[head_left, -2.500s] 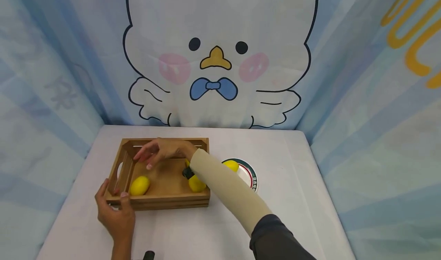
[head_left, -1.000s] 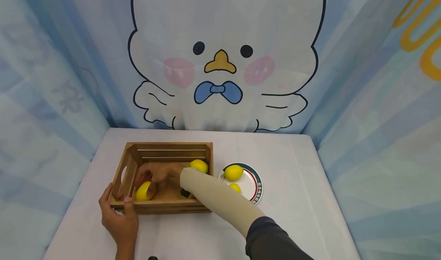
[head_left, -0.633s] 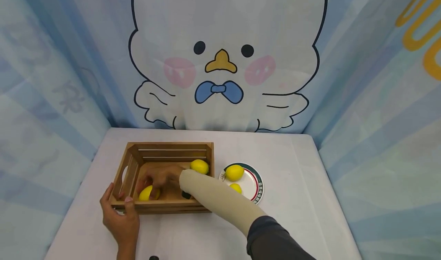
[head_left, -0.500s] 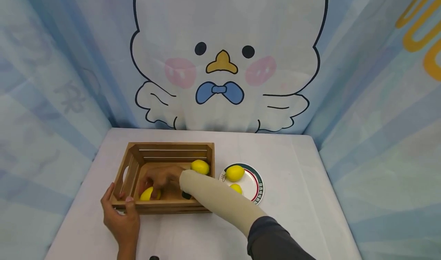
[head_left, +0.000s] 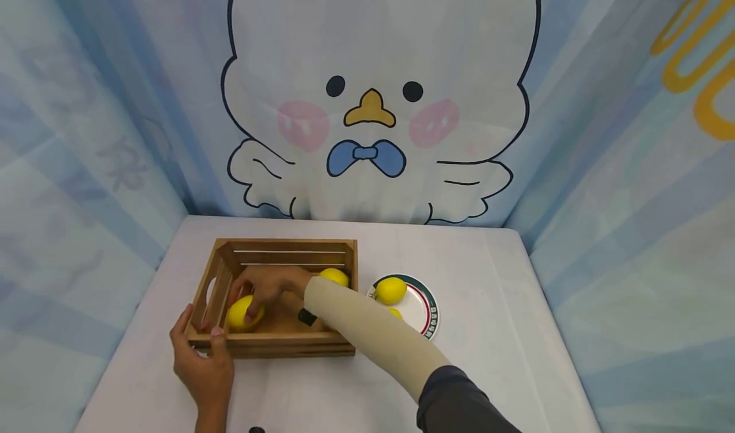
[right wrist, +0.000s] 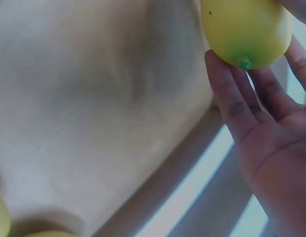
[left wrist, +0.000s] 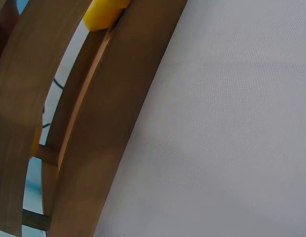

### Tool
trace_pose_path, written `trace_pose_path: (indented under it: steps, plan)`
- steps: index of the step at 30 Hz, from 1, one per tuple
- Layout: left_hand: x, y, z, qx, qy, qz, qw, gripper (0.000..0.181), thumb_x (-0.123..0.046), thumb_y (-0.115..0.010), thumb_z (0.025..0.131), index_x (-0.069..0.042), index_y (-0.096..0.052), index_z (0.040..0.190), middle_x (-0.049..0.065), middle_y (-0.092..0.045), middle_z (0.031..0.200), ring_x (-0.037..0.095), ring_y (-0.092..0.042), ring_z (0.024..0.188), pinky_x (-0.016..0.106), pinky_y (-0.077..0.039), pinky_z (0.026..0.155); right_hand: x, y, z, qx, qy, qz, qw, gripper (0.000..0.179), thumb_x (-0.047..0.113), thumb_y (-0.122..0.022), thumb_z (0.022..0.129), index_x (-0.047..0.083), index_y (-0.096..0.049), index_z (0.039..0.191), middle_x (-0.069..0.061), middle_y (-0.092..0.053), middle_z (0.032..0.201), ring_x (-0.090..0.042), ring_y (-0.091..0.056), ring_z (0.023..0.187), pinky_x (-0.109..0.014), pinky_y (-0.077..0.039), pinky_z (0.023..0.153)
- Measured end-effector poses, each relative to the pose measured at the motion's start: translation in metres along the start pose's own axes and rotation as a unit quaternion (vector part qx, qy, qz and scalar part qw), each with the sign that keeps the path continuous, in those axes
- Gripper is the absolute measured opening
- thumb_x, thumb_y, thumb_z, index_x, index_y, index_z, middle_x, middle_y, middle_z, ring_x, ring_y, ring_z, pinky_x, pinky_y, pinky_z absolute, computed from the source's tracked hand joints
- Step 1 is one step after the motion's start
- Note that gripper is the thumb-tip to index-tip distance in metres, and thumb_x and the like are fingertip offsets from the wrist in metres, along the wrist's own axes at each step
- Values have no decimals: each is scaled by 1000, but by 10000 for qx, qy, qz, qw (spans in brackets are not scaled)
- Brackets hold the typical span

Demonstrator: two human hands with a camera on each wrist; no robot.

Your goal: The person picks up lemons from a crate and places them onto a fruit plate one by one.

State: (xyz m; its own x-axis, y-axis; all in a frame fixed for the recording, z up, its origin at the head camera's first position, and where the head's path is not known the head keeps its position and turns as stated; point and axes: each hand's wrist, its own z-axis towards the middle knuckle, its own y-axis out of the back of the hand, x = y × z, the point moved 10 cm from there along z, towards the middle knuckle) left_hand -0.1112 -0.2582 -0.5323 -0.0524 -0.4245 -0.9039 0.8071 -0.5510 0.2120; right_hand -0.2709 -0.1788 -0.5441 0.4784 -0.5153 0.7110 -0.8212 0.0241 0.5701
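My right hand [head_left: 267,284] reaches into a slatted wooden crate [head_left: 287,350] and pinches a yellow lemon [head_left: 240,312] near its left end. In the right wrist view, the thumb and fingers hold the lemon [right wrist: 247,34], its green-tipped end showing. At the crate's front left corner, my left hand [head_left: 203,372] grips the wood, with the thumb over the front rim and fingers at the left side. Another lemon [head_left: 335,277] lies at the crate's right end, partly behind the right forearm. The left wrist view shows mainly the crate's slats [left wrist: 103,128], with the left hand mostly out of sight.
Right of the crate, a white plate [head_left: 422,305] with a green patterned rim bears a lemon [head_left: 391,290] and another lemon [head_left: 395,313] half hidden by the sleeve. All stand on a white-covered table [head_left: 488,356]. A printed curtain [head_left: 367,190] encloses the back and sides.
The right hand has come down onto the left lemon, shifted it a little rightward, and now holds it slightly higher. The left hand keeps its grip on the crate corner.
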Motion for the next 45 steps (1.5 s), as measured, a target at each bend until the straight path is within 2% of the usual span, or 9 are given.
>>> trace_pose_path:
  steps: [5, 11, 18, 25, 31, 36, 40, 45]
  plan:
    - [2, 3, 0, -15, -6, 11, 10000, 64, -5, -66, 93, -24, -56, 153, -1, -61, 153, 1, -59, 110, 12, -42, 100, 17, 12, -10, -143, 370, -226, 9990, 45, 18, -89, 86, 21, -75, 128, 6, -73, 126, -4, -64, 111, -11, -47, 94]
    - [2, 1, 1, 116, 29, -8, 9999, 63, -8, -68, 94, -23, -56, 154, -1, -61, 154, 2, -58, 112, 13, -43, 101, 35, 26, -27, -275, 798, -83, 9964, 44, 16, -87, 88, 17, -73, 130, 5, -73, 126, -4, -65, 109, -12, -48, 94]
    - [1, -1, 4, 203, 1, -113, 9997, 63, -7, -70, 94, -22, -56, 153, -2, -61, 154, 2, -59, 111, 12, -42, 101, 47, 48, -55, -723, 1262, -74, 9893, 43, 15, -85, 91, 14, -72, 132, 5, -73, 127, -3, -63, 110, -11, -48, 98]
    - [-1, -2, 7, 184, -24, -173, 9997, 64, -5, -70, 93, -22, -57, 153, -1, -62, 153, 1, -60, 111, 12, -42, 100, 47, 70, -87, -1241, 1226, 414, 9838, 48, 14, -85, 90, 12, -71, 136, 8, -71, 126, -6, -65, 106, -16, -53, 97]
    - [-1, 2, 5, 125, -59, -196, 9997, 62, -7, -69, 93, -22, -58, 152, 0, -63, 153, -1, -60, 109, 13, -41, 103, 46, 74, -113, -1706, 1339, 937, 9717, 50, 13, -86, 89, 12, -71, 136, 5, -71, 131, -7, -67, 109, -21, -55, 99]
    - [3, 3, 7, 108, -56, -283, 9995, 62, -5, -70, 91, -20, -60, 150, 0, -64, 151, 0, -62, 108, 13, -41, 103, 38, 73, -137, -2057, 1445, 1409, 9576, 52, 12, -87, 88, 12, -70, 137, 3, -71, 134, -11, -68, 109, -30, -58, 99]
    - [4, 2, 7, 94, -75, -381, 9992, 62, -4, -70, 90, -18, -61, 149, 3, -65, 150, -1, -62, 109, 13, -41, 103, 32, 72, -158, -2387, 1384, 1688, 9462, 50, 13, -87, 88, 15, -72, 136, 2, -71, 135, -14, -69, 108, -37, -58, 100]
    - [3, 3, 8, 102, -63, -387, 9992, 62, -5, -71, 90, -19, -61, 149, 7, -68, 146, 0, -63, 109, 13, -41, 102, 19, 72, -183, -2845, 1179, 1854, 9331, 52, 16, -87, 88, 16, -71, 137, 2, -70, 135, -16, -70, 110, -37, -58, 101]
